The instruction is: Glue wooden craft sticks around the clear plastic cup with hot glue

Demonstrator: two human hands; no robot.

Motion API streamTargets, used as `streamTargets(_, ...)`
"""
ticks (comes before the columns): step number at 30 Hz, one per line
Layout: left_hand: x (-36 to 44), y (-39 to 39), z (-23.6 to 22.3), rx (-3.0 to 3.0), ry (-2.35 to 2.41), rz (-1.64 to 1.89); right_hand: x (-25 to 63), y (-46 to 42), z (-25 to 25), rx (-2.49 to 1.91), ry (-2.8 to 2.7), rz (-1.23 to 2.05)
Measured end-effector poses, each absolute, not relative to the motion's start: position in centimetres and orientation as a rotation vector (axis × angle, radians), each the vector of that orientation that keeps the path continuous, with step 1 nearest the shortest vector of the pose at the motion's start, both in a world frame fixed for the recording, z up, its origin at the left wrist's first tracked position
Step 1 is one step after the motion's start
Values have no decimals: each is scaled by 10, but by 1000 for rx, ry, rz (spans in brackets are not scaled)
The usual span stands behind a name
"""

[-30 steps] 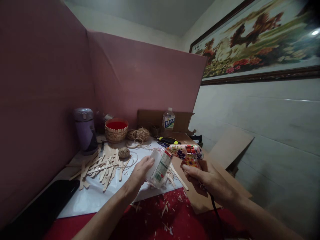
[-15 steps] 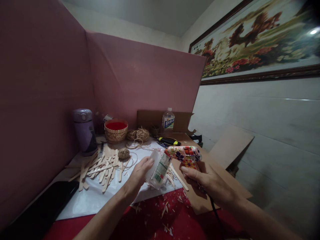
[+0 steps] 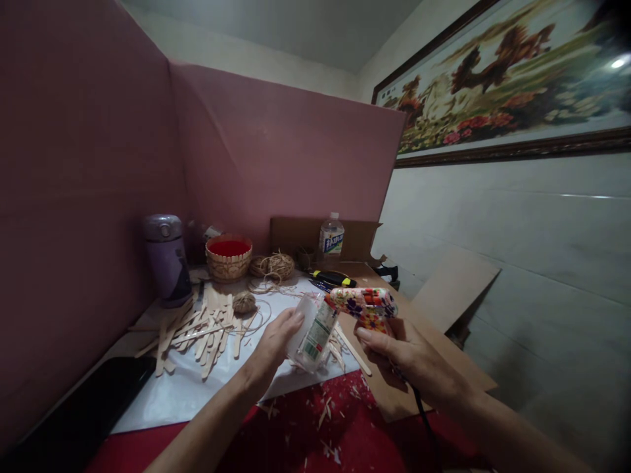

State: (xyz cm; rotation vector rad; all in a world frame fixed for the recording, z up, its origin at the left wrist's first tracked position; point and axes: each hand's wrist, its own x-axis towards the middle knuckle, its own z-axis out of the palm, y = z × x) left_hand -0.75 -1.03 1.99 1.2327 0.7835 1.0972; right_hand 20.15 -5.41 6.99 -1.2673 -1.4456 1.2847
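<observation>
My left hand [image 3: 280, 336] grips a clear plastic bottle piece [image 3: 315, 335] with a green and white label, tilted over the white sheet. Around the handle of a flower-patterned hot glue gun [image 3: 365, 305] my right hand [image 3: 399, 348] is closed. The gun's nozzle points left and sits at the upper edge of the bottle piece; whether it touches the plastic I cannot tell. A black cord [image 3: 422, 410] hangs down from the gun's handle.
Wooden craft sticks [image 3: 210, 335] lie heaped at left beside a small twine ball [image 3: 244, 302]. Behind are a purple tumbler [image 3: 167, 263], a red-lined basket [image 3: 229, 266], coiled twine [image 3: 273, 266], yellow-black pliers [image 3: 335, 278] and a labelled bottle [image 3: 332, 238]. Cardboard [image 3: 394, 401] lies at right.
</observation>
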Motion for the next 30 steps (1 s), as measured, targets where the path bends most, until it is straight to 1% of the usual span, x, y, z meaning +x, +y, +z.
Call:
streamTargets(21,-7,-11,24,1221,777,1102,201,-54,72,-1243,-1468,1256)
streamTargets(30,-6,-6,14,1177,752,1079,215,-50,77,-1086,-1449,1208)
